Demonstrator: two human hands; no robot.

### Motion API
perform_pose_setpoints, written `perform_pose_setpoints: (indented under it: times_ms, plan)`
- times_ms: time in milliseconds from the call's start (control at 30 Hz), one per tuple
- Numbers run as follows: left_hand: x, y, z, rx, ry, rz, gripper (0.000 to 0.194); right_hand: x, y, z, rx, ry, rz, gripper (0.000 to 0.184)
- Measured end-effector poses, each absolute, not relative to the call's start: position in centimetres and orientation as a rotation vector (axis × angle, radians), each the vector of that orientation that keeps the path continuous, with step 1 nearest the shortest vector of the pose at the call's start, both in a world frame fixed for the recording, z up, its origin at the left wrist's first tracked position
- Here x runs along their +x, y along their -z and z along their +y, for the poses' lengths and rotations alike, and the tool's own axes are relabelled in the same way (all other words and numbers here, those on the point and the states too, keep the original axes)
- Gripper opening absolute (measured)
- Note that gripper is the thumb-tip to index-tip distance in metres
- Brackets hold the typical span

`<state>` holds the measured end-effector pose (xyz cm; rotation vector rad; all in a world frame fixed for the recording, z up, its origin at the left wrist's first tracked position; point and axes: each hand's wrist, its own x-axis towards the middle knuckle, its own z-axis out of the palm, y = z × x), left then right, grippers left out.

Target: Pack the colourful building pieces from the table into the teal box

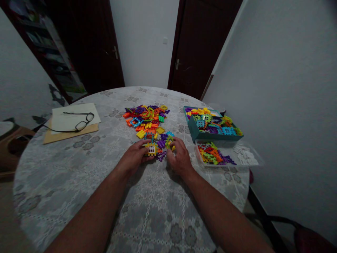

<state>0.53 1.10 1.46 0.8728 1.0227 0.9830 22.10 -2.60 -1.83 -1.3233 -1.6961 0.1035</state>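
My left hand (137,154) is closed on a yellow square building piece (152,149) with a white window insert, held at the near edge of the pile. My right hand (179,156) has its fingers curled around a yellow-green building piece (169,142). Purple pieces (161,144) lie between the two hands. Beyond them spreads a heap of interlocking plastic pieces (147,114) in orange, purple, yellow, green and blue. A blue square frame (136,122) rests on the heap's left side.
To the right, a teal box (195,130) holds many colourful pieces. Nearer me is a clear plastic tray (200,163) with coloured pieces and white window inserts (245,155). Eyeglasses (81,125) lie on paper (59,114) at the left. A patterned cloth (150,211) covers the round table.
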Motion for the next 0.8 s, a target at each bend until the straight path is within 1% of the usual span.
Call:
perform_pose_setpoints:
  times_ms: [67, 200, 267, 467, 600, 700, 733, 800]
  plan:
    - [0.6, -1.6, 0.9, 0.865, -0.976, 1.021, 0.047, 21.7, 1.5, -3.4, -1.243, -0.119, -1.762, 0.024]
    - [0.9, -1.9, 0.5, 0.869, -0.953, 1.011, 0.04, 20.8, 1.7, -4.3, -1.162, -0.101, -1.885, 0.06]
    - [1.0, -2.0, 0.4, 0.885, -0.946, 0.995, 0.036, 20.5, 2.1, -4.3, -1.147, -0.081, -1.941, 0.069]
    - [1.1, -1.8, 0.0, 0.946, -0.899, 0.925, 0.034, 20.3, 2.3, -4.0, -1.123, -0.059, -1.995, 0.062]
    - [1.3, -1.7, 0.1, 1.064, -0.886, 0.909, 0.042, 20.4, 2.1, -4.0, -1.103, -0.132, -2.014, 0.06]
    - [1.1, -1.9, 0.4, 1.11, -0.939, 0.982, 0.043, 20.7, 2.0, -3.9, -1.106, -0.171, -1.963, 0.06]
    - [0.9, -2.0, 0.5, 1.086, -0.983, 1.008, 0.043, 20.9, 2.0, -3.9, -1.139, -0.17, -1.927, 0.058]
    - [0.2, -2.3, 0.9, 0.998, -1.098, 1.04, 0.043, 21.4, 1.8, -3.7, -1.243, -0.151, -1.866, 0.047]
